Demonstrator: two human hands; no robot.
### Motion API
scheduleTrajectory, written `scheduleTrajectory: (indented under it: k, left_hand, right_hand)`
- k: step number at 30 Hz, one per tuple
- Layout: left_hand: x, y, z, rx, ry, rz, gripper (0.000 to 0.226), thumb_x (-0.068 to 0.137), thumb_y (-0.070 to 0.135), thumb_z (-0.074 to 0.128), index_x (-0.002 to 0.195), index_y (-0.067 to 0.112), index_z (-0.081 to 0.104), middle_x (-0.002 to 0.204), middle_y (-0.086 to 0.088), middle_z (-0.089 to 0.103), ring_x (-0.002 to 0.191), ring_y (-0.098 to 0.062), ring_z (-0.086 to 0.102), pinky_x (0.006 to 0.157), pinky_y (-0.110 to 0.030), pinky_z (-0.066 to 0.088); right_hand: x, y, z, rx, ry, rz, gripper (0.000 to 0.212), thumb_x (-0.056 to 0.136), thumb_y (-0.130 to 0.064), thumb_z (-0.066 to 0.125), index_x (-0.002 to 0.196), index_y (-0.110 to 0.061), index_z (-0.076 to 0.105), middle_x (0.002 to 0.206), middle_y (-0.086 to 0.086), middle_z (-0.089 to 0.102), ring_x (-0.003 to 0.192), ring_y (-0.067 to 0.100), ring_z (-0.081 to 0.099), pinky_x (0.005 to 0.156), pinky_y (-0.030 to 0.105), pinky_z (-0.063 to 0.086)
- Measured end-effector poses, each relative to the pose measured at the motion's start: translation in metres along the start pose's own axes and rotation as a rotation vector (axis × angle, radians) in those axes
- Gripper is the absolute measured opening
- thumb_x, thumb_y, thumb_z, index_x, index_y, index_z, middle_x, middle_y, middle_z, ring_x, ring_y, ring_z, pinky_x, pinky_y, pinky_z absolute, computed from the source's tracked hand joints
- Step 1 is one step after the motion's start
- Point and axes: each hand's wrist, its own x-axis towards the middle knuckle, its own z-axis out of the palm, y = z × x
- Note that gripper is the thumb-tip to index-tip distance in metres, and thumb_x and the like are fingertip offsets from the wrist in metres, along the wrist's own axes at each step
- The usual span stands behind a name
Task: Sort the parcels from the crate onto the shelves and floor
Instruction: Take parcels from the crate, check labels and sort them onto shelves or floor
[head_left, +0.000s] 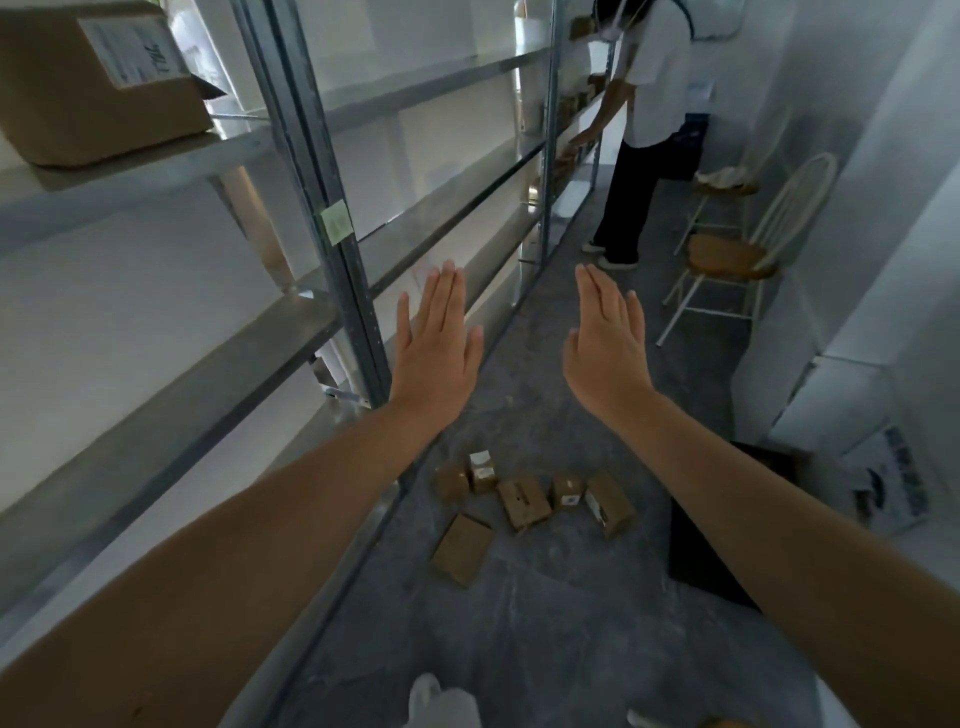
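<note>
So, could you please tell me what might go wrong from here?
1. The parcels lie loose on the floor just ahead in the aisle, so a step forward might trip on them.
2. The box sits near the shelf edge overhead and might be knocked down.
3. Another person and chairs narrow the aisle; a collision seems possible.

Brown parcels (519, 501) scattered on floor (561, 597)
</note>
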Motion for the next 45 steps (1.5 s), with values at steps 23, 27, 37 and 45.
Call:
scheduleTrajectory:
  k: [23,27,37,45]
  left_hand:
    - [0.233,-0.097,0.204,-0.127,-0.232,0.128,0.061,0.105,0.034,0.026,0.157,0.009,0.006,0.165,-0.004,0.002,0.152,-0.016,-0.003,0.123,-0.047,-0.004]
    - [0.244,-0.082,0.237,-0.159,-0.298,0.165,0.061,0.105,0.035,0.025,0.157,0.010,0.003,0.165,-0.003,-0.001,0.151,-0.015,-0.008,0.122,-0.046,-0.006]
    - [0.276,0.010,0.331,-0.161,-0.448,0.233,0.061,0.105,0.033,0.028,0.157,0.011,0.003,0.165,-0.003,0.000,0.151,-0.014,-0.007,0.123,-0.046,-0.004]
    - [0.292,0.079,0.427,-0.162,-0.576,0.152,0.059,0.105,0.032,0.028,0.157,0.013,0.008,0.165,0.000,0.004,0.150,-0.010,-0.006,0.123,-0.044,-0.003]
  right_hand:
    - [0.185,0.072,0.178,-0.071,-0.182,0.289,0.069,0.095,-0.019,0.042,0.156,-0.012,0.009,0.161,0.002,0.014,0.150,0.014,0.006,0.123,0.041,-0.004]
    - [0.183,0.112,0.188,-0.081,-0.228,0.380,0.068,0.097,-0.023,0.040,0.156,-0.011,0.009,0.162,0.003,0.012,0.150,0.015,0.005,0.123,0.041,-0.005]
    - [0.178,0.253,0.210,-0.058,-0.309,0.556,0.067,0.098,-0.022,0.041,0.156,-0.009,0.009,0.161,0.005,0.013,0.150,0.018,0.008,0.123,0.044,0.000]
    - [0.155,0.385,0.263,0.023,-0.442,0.691,0.066,0.099,-0.024,0.042,0.156,-0.010,0.010,0.161,0.005,0.015,0.149,0.019,0.010,0.123,0.044,0.003]
